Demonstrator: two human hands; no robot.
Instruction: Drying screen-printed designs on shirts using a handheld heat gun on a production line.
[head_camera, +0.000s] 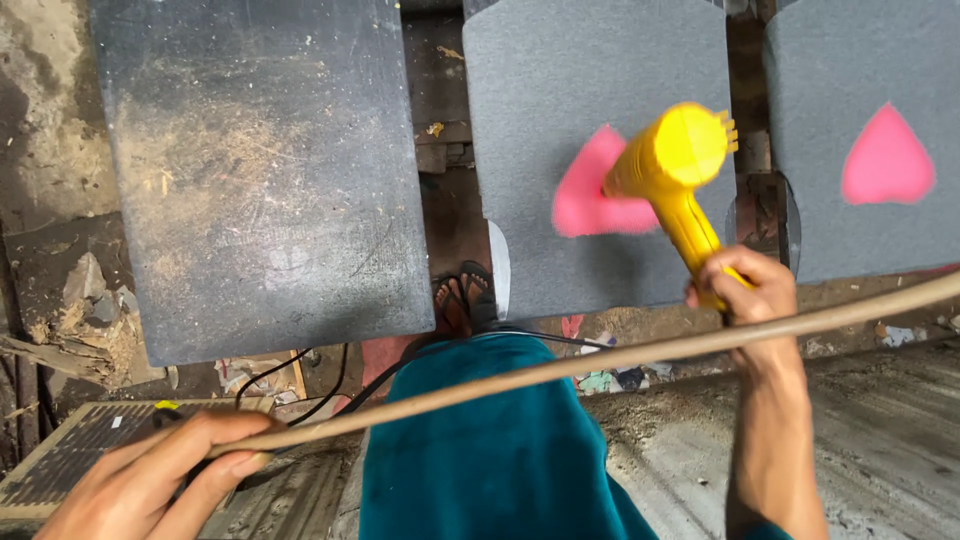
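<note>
Yellow heat gun (672, 165) gripped in raised right hand (745, 285); left hand (150, 480) clasps long stick (600, 360) — both hands closed.

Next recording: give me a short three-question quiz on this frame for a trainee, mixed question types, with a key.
1. True or false: the right hand holds a yellow heat gun.
2. What does the left hand grip? A) a long thin stick B) a paintbrush C) a hammer
3. Fill in: the pink shapes on the grey sheets are ____-shaped.

Key:
1. True; its nozzle points at the middle grey sheet, over a pink heart.
2. A; the long thin stick runs across the view.
3. Heart; another pink heart is on the right sheet.
</note>
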